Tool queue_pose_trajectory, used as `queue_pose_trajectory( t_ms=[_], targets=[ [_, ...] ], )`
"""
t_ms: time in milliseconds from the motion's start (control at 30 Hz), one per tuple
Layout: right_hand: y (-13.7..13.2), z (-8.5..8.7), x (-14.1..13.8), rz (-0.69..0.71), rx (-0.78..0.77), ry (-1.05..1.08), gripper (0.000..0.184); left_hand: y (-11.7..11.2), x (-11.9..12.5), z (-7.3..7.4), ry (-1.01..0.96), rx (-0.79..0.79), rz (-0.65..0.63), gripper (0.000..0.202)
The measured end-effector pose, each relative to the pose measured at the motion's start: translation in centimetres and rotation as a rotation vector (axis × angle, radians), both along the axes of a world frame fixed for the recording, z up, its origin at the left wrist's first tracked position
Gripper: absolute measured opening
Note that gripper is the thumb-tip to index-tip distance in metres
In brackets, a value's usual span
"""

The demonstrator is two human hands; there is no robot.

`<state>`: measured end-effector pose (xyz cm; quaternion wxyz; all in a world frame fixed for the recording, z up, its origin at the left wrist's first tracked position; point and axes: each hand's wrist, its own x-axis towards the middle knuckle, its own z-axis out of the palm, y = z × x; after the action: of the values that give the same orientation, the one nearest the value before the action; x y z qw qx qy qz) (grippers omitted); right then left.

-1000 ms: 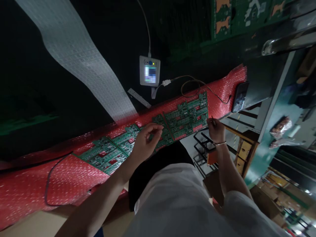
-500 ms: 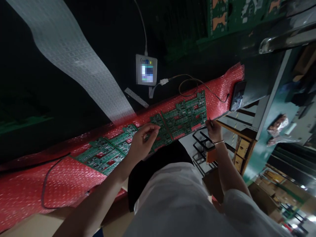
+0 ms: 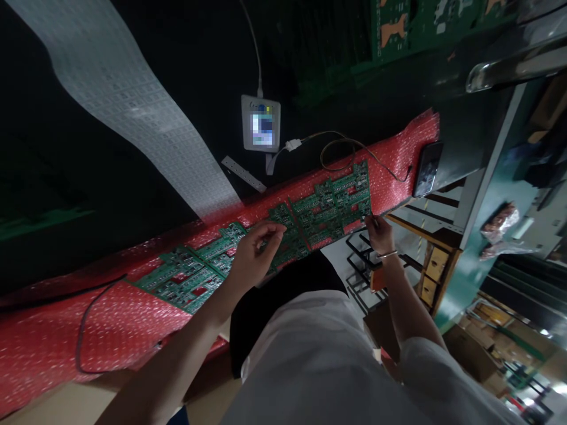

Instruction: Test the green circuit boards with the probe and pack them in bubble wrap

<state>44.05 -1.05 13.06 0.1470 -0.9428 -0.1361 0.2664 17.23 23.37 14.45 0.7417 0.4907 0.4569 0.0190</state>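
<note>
Several green circuit boards [image 3: 330, 206], joined in panels, lie in a row on red bubble wrap [image 3: 392, 162]. My left hand [image 3: 257, 248] is over the middle of the row, thumb and forefinger closed together; what they hold, if anything, is too small to make out. At the right end of the boards, my right hand [image 3: 380, 235] is closed, its fingertips at the board's corner. A small dark thing shows between those fingers, but its kind cannot be made out. A second board panel [image 3: 190, 274] lies left of my left hand.
Behind the boards are a white device with a lit screen [image 3: 261, 127], a thin coiled cable [image 3: 336, 141] and a perforated strip [image 3: 243, 174]. A phone [image 3: 427, 170] lies at the right. A long pale sheet [image 3: 146, 112] crosses the dark table. A black cable [image 3: 80, 330] loops at the left.
My right hand has shifted slightly left, bringing its fingertips to the board's right corner. My left hand has stayed nearly still, and the boards have not visibly moved.
</note>
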Motion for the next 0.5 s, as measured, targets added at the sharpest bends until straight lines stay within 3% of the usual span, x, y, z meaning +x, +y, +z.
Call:
queue_pose_trajectory(
  t_ms=[267,500],
  targets=[
    [0.30,-0.63,-0.40,0.052,-0.147,-0.155,0.053,-0.05,-0.03,0.07,0.009,0.023,-0.015,0.024],
    [-0.11,-1.05,-0.30,-0.082,-0.080,-0.178,0.050,-0.12,-0.18,-0.10,-0.005,0.032,-0.008,0.025]
  ],
)
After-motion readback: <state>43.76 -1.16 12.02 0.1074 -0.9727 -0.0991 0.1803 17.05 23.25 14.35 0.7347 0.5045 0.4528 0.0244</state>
